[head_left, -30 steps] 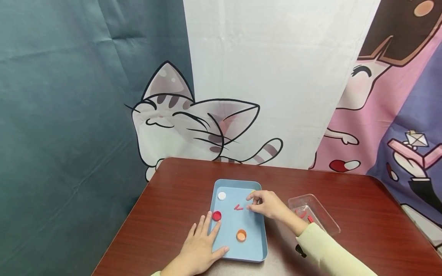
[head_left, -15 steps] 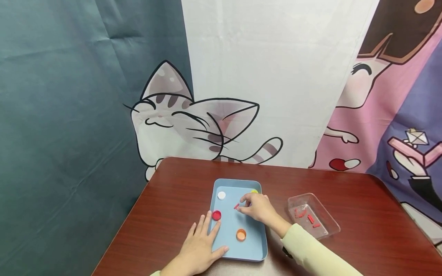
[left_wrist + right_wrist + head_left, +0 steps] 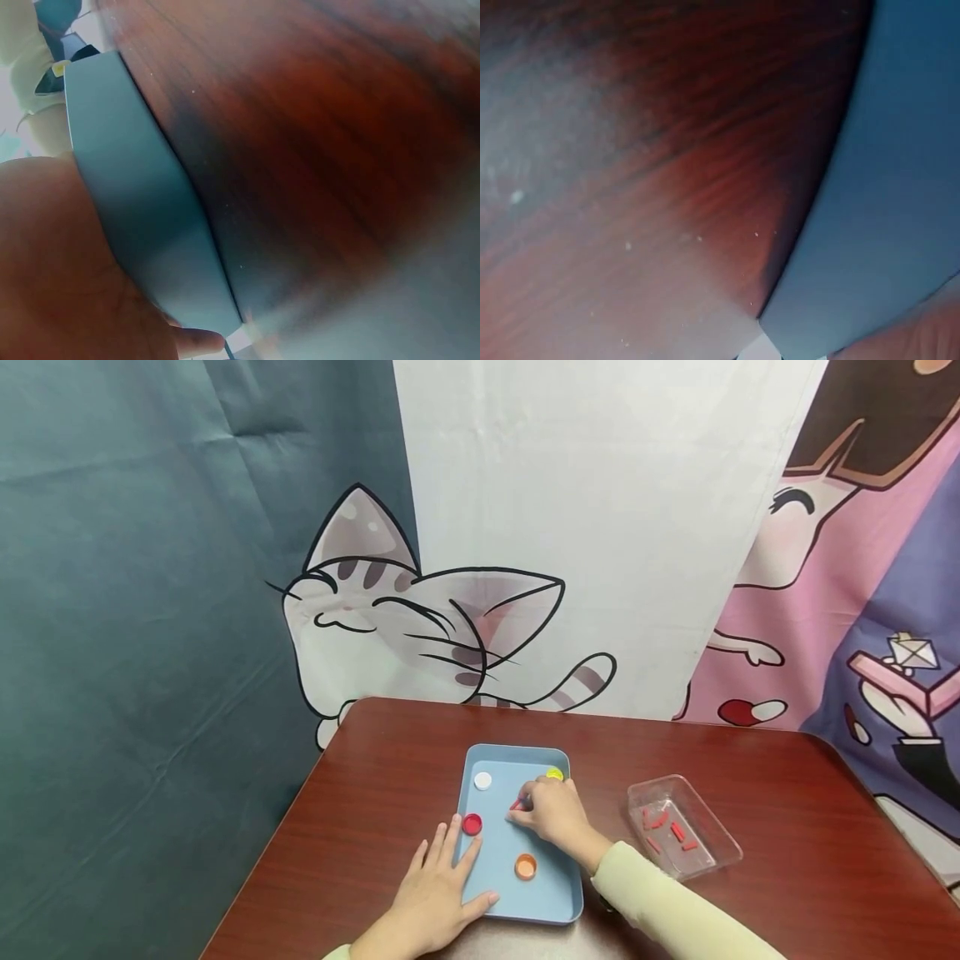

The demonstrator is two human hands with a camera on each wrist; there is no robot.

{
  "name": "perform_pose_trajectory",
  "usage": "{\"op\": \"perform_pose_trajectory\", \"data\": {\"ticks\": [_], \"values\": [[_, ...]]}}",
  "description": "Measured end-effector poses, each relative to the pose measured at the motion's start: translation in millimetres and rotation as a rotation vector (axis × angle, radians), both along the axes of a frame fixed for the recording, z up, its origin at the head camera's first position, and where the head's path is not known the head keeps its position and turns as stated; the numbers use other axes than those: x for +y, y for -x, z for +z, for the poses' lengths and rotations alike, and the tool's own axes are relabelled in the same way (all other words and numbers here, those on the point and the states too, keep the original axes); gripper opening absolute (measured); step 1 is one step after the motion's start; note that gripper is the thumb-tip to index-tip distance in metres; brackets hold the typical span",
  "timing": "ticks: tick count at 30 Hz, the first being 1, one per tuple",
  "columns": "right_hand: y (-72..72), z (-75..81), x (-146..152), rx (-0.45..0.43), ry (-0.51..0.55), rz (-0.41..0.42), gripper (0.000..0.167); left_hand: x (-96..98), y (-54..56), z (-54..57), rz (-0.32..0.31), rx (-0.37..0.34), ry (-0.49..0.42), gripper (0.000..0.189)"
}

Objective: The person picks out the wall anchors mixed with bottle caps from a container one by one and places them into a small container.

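Observation:
A shallow blue tray (image 3: 498, 906) lies on the table. My left hand (image 3: 427, 897) rests spread over its near left rim, fingertips close to a red round cap (image 3: 472, 824). In the head view my right hand (image 3: 555, 814) is low over the far half of the tray. Its thumb and forefinger pinch at a small red stick (image 3: 516, 805), which is partly hidden by the fingers. The tray also holds a white cap (image 3: 482, 781), a yellow cap (image 3: 554, 773) beyond the right hand, and an orange cap (image 3: 525, 867) near the front.
A clear plastic box (image 3: 723, 852) with several red pieces (image 3: 678, 832) stands right of the tray, beyond the right forearm. The brown table (image 3: 397, 777) reaches back to a printed curtain (image 3: 630, 527). Both wrist views show mostly tray wall and tabletop.
My right hand has moved slightly left over the tray, its thumb and forefinger coming down around the red sticks. The forearm has uncovered the clear box. The left hand stays in place.

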State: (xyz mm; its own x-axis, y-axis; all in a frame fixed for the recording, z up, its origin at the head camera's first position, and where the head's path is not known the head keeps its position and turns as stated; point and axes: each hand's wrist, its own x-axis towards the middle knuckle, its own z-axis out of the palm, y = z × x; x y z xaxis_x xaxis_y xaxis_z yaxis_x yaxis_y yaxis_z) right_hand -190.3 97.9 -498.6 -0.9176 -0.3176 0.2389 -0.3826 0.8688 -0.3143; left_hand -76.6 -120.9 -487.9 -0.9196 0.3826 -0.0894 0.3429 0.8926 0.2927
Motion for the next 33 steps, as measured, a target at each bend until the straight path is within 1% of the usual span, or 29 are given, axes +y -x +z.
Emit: {"op": "perform_pose_trajectory", "data": {"ticks": [3,8,16,23,28,33], "values": [[0.4,-1.0,-3,0.006,-0.018,-0.012,0.03,-0.6,-0.3,1.1,0.003,0.0,0.006,0.083],[1.9,-3.6,-5,0.004,-0.029,-0.037,0.029,-0.3,0.4,-0.1,0.001,0.009,0.015,0.082],[5.1,-8.1,-7,0.038,-0.043,-0.052,0.026,0.8,0.2,-0.9,0.005,0.009,0.016,0.082],[5.8,-6.9,-10,0.027,-0.039,-0.065,0.022,0.2,0.4,-2.2,0.005,0.014,0.027,0.082],[6.1,-6.8,-11,0.034,-0.011,-0.047,0.017,0.0,1.0,-2.3,0.005,0.017,0.028,0.082],[9.9,-8.7,-9,0.07,0.014,-0.018,0.012,-0.2,0.4,-2.1,0.004,0.024,0.028,0.081]]}}
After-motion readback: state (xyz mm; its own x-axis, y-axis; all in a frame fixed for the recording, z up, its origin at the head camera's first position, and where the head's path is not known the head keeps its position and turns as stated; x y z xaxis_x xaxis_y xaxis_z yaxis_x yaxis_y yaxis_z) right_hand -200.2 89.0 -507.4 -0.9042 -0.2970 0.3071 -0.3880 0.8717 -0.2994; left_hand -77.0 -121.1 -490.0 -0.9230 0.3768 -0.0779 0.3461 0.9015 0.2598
